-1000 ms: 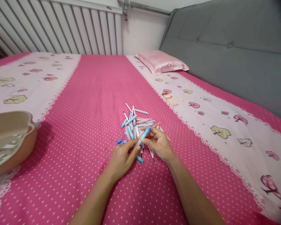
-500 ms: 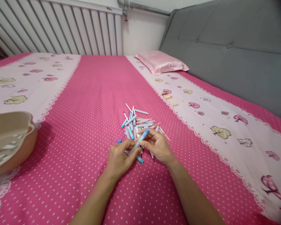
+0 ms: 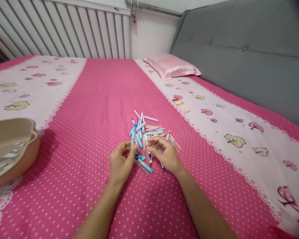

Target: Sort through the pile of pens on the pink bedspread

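My left hand (image 3: 121,161) grips a pale blue pen barrel (image 3: 133,136) between thumb and fingers. The barrel stands nearly upright, its darker blue end at the top. My right hand (image 3: 165,153) is over the right side of a pile of pen parts, fingers curved and thumb a little apart from them. I see nothing held there, though the fingertips overlap the pile. In the pile lie blue and pink barrels, white refills (image 3: 142,118) with dark tips and small blue caps (image 3: 139,156). A clear tube with a turquoise end (image 3: 147,166) lies just below the hands.
A beige basin (image 3: 31,146) with small white and grey pieces inside stands at the left. Several pale sticks with brown ends (image 3: 180,105) lie right of the pile. Farther back are a pink pillow (image 3: 171,65), a grey padded headboard (image 3: 244,56) and a white radiator (image 3: 89,31).
My left hand has drawn the blue barrel left and turned it upright. My right hand has let go of it and stays over the pile. Blue caps beneath are uncovered.
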Demonstrator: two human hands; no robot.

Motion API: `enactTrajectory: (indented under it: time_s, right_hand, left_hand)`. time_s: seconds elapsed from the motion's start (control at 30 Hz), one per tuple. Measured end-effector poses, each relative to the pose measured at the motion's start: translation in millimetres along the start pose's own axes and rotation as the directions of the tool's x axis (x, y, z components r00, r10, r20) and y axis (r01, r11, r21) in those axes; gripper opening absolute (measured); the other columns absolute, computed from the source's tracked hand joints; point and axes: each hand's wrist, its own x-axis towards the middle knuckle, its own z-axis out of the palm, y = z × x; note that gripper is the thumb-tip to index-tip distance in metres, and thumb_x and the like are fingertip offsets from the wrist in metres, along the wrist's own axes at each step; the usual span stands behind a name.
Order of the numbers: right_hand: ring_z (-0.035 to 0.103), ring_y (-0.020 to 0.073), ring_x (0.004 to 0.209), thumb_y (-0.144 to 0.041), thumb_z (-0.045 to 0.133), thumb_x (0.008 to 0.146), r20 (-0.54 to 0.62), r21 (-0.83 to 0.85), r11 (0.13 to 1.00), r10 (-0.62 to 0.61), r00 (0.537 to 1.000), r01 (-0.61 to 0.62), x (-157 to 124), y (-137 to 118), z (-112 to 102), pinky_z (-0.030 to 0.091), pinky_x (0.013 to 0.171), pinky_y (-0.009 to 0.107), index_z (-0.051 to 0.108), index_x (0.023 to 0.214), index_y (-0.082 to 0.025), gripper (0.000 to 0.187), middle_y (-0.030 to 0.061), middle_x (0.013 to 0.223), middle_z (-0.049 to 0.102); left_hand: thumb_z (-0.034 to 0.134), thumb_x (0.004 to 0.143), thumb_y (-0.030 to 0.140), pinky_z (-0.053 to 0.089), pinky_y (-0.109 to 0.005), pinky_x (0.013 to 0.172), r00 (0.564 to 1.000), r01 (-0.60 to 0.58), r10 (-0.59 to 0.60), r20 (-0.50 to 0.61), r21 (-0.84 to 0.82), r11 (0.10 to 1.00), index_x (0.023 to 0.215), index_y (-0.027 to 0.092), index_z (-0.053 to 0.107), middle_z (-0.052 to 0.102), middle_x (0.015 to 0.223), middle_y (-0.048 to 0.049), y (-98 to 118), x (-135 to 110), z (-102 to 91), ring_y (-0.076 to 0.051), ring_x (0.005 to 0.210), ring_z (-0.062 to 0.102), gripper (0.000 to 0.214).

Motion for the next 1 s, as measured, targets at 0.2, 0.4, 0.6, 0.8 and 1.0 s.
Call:
enactTrajectory:
  time_s: [0.2,0.4,0.6,0.8,1.0]
  right_hand:
    - [0.054,0.0224,0.100,-0.016,0.065,0.078,0.241,-0.487,0.815,-0.219,0.946,0.313,-2.7,-3.4,0.8,0.043,0.091,0.040,0.069,0.094,-0.021,0.018,0.0047,0.095,0.068]
    - [0.044,0.0278,0.114,-0.016,0.071,0.070,0.338,-0.657,0.651,-0.197,0.921,0.380,-5.2,-1.7,1.5,0.034,0.101,0.045,0.071,0.091,-0.020,0.021,0.0054,0.105,0.066]
    - [0.045,0.0269,0.114,-0.021,0.070,0.075,0.345,-0.659,0.649,-0.189,0.919,0.381,-5.0,2.6,1.2,0.036,0.101,0.044,0.070,0.085,-0.020,0.010,0.0054,0.105,0.066]
    - [0.051,0.0245,0.106,-0.026,0.068,0.079,0.280,-0.578,0.730,-0.242,0.929,0.364,-2.9,2.7,-0.5,0.039,0.095,0.042,0.067,0.090,-0.021,0.011,0.0039,0.095,0.068]
    - [0.060,0.0194,0.093,-0.021,0.057,0.087,0.110,-0.460,0.853,-0.223,0.969,0.249,-2.5,1.6,-1.9,0.046,0.084,0.035,0.061,0.099,-0.022,0.013,0.0042,0.097,0.067]
  left_hand:
    - [0.065,0.077,0.043,0.050,-0.026,0.060,0.997,0.042,-0.047,-0.069,-0.064,0.997,0.094,0.015,0.063,0.069,0.076,-0.0037,-2.4,1.0,-1.1,-0.015,0.064,0.063,0.033]
    - [0.064,0.078,0.042,0.048,-0.024,0.058,0.998,0.039,-0.043,-0.055,-0.070,0.997,0.094,0.015,0.064,0.068,0.073,-0.0027,-2.4,1.3,-0.6,-0.014,0.061,0.061,0.031]
    - [0.065,0.077,0.041,0.049,-0.025,0.059,0.998,0.055,-0.057,-0.036,-0.067,0.996,0.093,0.015,0.064,0.068,0.072,-0.0026,-2.2,0.6,0.2,-0.014,0.062,0.061,0.031]
    - [0.066,0.076,0.042,0.051,-0.026,0.060,0.998,0.041,-0.043,-0.039,-0.040,0.998,0.091,0.015,0.065,0.069,0.074,-0.0033,-0.5,-0.4,0.3,-0.015,0.064,0.063,0.031]
    - [0.063,0.079,0.043,0.050,-0.026,0.060,1.000,0.002,0.000,-0.026,0.076,0.997,0.092,0.016,0.066,0.070,0.076,-0.0024,-1.0,-2.0,0.0,-0.014,0.061,0.062,0.030]
